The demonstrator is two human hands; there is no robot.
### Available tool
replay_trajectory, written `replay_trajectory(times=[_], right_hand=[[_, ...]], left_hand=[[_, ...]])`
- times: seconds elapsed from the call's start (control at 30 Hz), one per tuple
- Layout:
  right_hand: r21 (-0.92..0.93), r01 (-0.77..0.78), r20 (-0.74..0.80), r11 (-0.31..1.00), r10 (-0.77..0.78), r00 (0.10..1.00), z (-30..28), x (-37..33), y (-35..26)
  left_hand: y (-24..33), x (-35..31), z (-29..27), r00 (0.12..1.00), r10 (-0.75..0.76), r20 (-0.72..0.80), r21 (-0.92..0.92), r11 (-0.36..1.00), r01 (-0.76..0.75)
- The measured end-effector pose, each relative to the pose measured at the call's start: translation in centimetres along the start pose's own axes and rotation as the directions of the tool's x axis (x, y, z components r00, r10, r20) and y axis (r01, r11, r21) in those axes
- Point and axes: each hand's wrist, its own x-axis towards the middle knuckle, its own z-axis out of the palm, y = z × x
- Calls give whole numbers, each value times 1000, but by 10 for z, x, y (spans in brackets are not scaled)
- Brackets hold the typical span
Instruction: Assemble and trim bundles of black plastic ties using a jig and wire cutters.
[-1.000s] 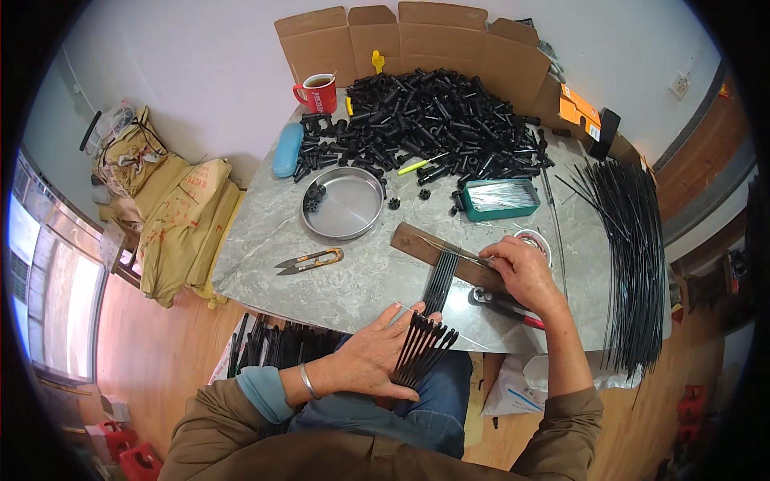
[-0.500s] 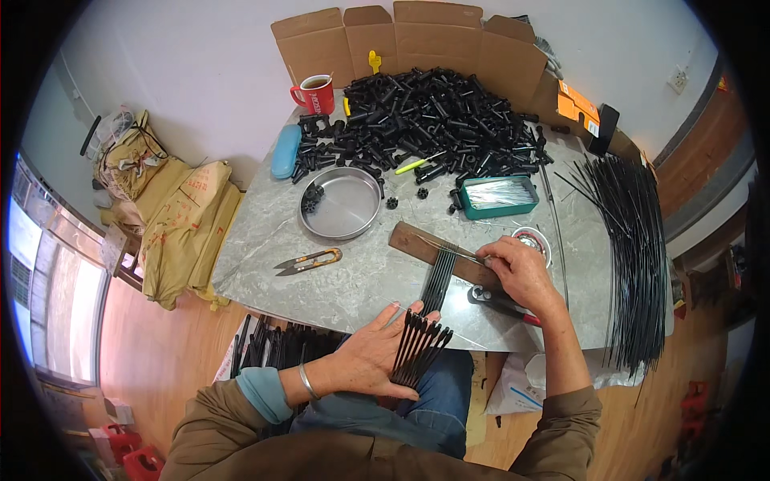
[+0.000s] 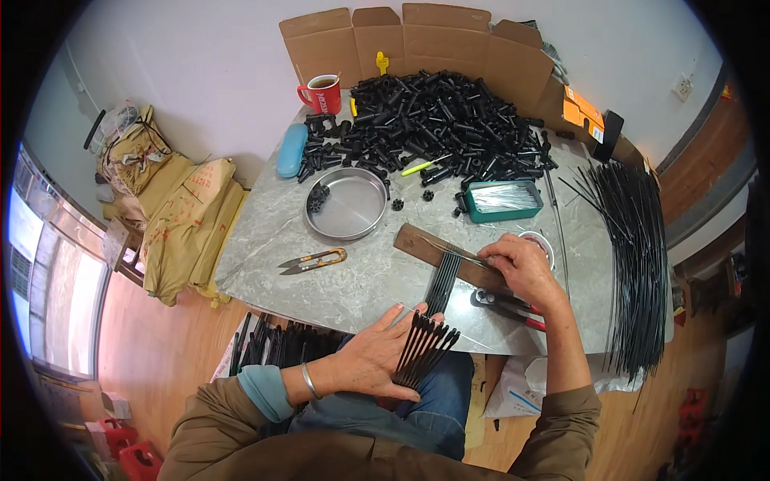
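Observation:
A flat row of thin black ribs (image 3: 443, 289), like umbrella ribs, runs from a brown wooden board (image 3: 419, 243) over the table's near edge. My left hand (image 3: 370, 353) is around their near part, where the thicker black ends (image 3: 425, 345) fan out above my palm and thumb. A thin pale strand crosses the row beside my fingertips. At the board, my right hand (image 3: 520, 268) is closed in a pinch beside the ribs' far ends. A thin wire seems to run along the board toward its fingertips. Pliers with red handles (image 3: 505, 305) lie under my right wrist.
Behind stand a heap of black plastic parts (image 3: 449, 120), a red cup (image 3: 323, 96) and a green box of silvery wires (image 3: 504, 202). A round metal pan (image 3: 345, 204) and thread snips (image 3: 313, 260) lie left. Long black rods (image 3: 634, 264) overhang the right edge.
The whole view has shifted slightly, so the table sits a little farther right and lower. Both hands keep nearly the same hold on the ribs and at the board.

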Motion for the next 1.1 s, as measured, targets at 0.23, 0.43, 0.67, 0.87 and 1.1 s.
replay_trajectory(times=[0.23, 0.43, 0.67, 0.87, 1.1], right_hand=[[-10, 14, -4, 1000, -14, 1000, 4, 8, -1], [18, 94, -20, 995, -94, 995, 14, 19, 1], [113, -69, 52, 991, 63, 997, 23, 31, -2], [513, -47, -162, 857, 150, 975, 42, 30, -3], [-66, 38, -210, 997, -51, 976, 30, 12, 0]], left_hand=[[-1, 0, 0, 1000, 7, 5, 5, 1000, -7], [-2, -1, 2, 1000, 4, -14, -15, 1000, -4], [-3, -2, 5, 999, 11, -42, -41, 999, -13], [-4, -3, 5, 999, 13, -35, -64, 998, -15], [-3, -8, 6, 999, 14, -42, -33, 999, -16]])
